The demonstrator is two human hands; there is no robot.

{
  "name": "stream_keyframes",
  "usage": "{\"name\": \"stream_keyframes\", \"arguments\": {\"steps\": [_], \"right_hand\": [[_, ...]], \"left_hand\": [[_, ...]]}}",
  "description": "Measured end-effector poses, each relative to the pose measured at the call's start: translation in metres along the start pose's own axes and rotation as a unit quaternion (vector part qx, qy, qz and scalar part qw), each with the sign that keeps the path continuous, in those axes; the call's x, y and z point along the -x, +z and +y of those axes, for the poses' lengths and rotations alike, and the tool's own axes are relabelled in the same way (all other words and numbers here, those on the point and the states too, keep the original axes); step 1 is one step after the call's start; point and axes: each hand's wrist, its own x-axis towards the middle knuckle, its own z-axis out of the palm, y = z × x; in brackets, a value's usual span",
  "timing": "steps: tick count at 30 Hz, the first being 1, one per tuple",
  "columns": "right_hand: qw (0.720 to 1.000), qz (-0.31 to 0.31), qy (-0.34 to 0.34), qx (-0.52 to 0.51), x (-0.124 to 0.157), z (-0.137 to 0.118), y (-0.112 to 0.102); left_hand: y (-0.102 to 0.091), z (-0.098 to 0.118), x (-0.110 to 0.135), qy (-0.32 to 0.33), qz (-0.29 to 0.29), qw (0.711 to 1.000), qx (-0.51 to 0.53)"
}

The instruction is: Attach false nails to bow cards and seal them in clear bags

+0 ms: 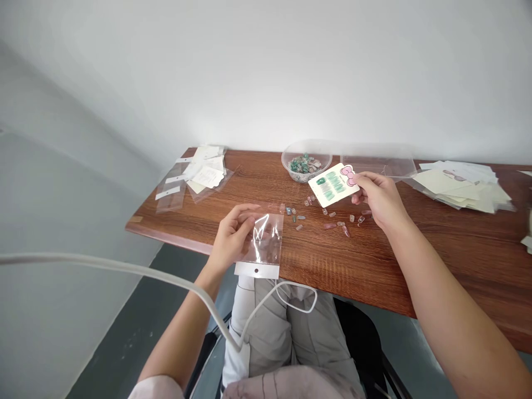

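a brown wooden table [249, 177], closely walled in
the plain pale back wall [266, 72] rises behind the table; a grey-white side wall [62, 233] stands to its left. a white cable [54, 257] runs from left of the table and curls into a loop by its near edge. the dark floor [137, 310] and a black chair [359, 338] show below the table.

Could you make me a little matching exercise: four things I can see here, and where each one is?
1. Card with a pink bow
2. Clear bag
3. Round tub
4. White cable

A. On the wooden table, near the wall
B. Looping above the lap
C. In the right hand
D. In the left hand

Pairs: 1-C, 2-D, 3-A, 4-B
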Motion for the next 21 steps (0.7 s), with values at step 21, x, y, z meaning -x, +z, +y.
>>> {"name": "stream_keyframes", "arguments": {"steps": [21], "right_hand": [[1.000,-0.005,-0.013,-0.014,0.000,0.002,0.000]], "left_hand": [[0.019,-0.009,-0.004,-0.042,-0.026,0.990,0.135]]}}
